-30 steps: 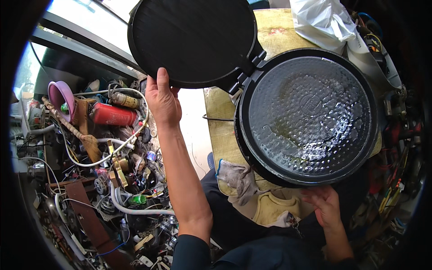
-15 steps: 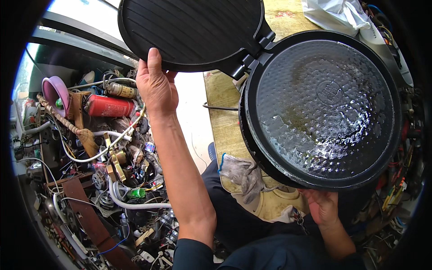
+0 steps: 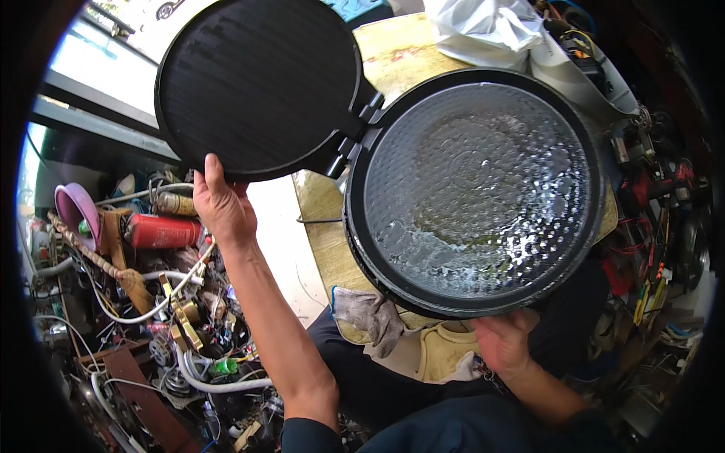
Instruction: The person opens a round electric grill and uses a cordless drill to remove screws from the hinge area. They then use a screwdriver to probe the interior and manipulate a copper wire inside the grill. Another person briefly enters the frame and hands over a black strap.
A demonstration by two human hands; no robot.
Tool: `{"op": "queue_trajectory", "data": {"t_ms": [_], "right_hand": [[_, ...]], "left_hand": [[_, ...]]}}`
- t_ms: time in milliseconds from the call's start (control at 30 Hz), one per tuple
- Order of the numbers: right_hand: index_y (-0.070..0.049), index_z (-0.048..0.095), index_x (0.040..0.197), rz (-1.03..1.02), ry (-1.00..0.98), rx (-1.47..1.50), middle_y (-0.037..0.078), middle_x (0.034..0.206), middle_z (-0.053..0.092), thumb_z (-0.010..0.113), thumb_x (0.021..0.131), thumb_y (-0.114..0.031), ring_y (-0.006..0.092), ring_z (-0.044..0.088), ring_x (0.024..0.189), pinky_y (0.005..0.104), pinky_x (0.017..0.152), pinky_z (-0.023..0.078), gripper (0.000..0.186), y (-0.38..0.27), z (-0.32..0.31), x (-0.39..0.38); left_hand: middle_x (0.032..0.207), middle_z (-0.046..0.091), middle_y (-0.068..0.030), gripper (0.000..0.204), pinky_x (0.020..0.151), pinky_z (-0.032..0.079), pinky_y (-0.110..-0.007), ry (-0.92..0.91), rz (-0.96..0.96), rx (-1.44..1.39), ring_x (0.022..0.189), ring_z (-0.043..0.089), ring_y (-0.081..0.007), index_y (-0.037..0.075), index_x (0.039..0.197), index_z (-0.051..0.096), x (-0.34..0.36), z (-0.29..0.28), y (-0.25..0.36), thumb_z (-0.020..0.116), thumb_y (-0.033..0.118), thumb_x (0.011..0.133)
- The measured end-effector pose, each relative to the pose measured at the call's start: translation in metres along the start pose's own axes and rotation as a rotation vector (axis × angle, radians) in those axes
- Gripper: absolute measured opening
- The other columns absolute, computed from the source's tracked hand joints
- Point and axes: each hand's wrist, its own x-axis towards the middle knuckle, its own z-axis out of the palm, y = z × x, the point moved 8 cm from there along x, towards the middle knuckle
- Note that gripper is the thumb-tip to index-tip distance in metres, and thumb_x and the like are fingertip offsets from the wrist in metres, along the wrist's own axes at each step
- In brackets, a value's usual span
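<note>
A round black electric griddle is opened out on its hinge. Its dimpled lower plate [image 3: 461, 196] has a wet, greasy shine. To the upper left spreads the ribbed upper plate [image 3: 257, 87], its inner face showing. My left hand [image 3: 229, 210] grips that upper plate by its near edge, thumb on top and fingers mostly hidden behind. Beneath the near rim of the lower plate, my right hand [image 3: 504, 343] holds the griddle from below, its fingertips out of sight. A grey knitted glove [image 3: 370, 313] lies at the corner of the worn wooden table [image 3: 321, 226].
On the left, a heap of scrap parts holds a red cylinder [image 3: 162, 231], a pink bowl [image 3: 78, 211] and a straw brush [image 3: 134, 291]. A white plastic bag [image 3: 483, 34] sits at the back. Tools, among them a red power drill [image 3: 664, 185], crowd the right side.
The griddle has shifted left in view, and more of its upper plate shows. Both hands keep their hold. The surroundings have shifted slightly left too, as the view moved.
</note>
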Motion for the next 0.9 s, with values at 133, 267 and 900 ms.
{"op": "queue_trajectory", "data": {"t_ms": [133,267,900], "right_hand": [[-0.008,0.055,0.135,-0.065,0.031,0.023,0.006,0.127,0.063,0.061,0.085,0.012,0.0216,0.058,0.121,0.0373,0.107,0.043,0.054,-0.006,-0.001,0.002],[-0.006,0.054,0.136,-0.077,0.008,-0.036,0.007,0.129,0.061,0.061,0.085,0.01,0.0221,0.058,0.12,0.0369,0.105,0.044,0.054,-0.011,-0.02,-0.007],[0.003,0.046,0.142,-0.229,0.074,-0.56,0.012,0.13,0.062,0.078,0.072,0.002,0.0238,0.061,0.121,0.039,0.106,0.047,0.077,-0.102,-0.007,-0.061]], "left_hand": [[0.113,0.072,-0.0075,0.033,0.086,0.064,-0.038,0.015,0.035,-0.008,0.1,0.072,-0.0185,0.003,0.123,0.06,-0.009,0.003,0.008,0.069,0.026,0.1],[0.112,0.072,-0.0077,0.034,0.086,0.064,-0.037,0.031,0.034,-0.006,0.097,0.073,-0.0186,0.003,0.124,0.059,-0.02,-0.003,0.012,0.07,0.024,0.099],[0.113,0.071,-0.0105,0.032,0.084,0.063,-0.041,0.166,-0.08,-0.006,0.098,0.072,-0.0245,0.001,0.122,0.063,-0.08,-0.022,0.004,0.065,0.027,0.102]]}}
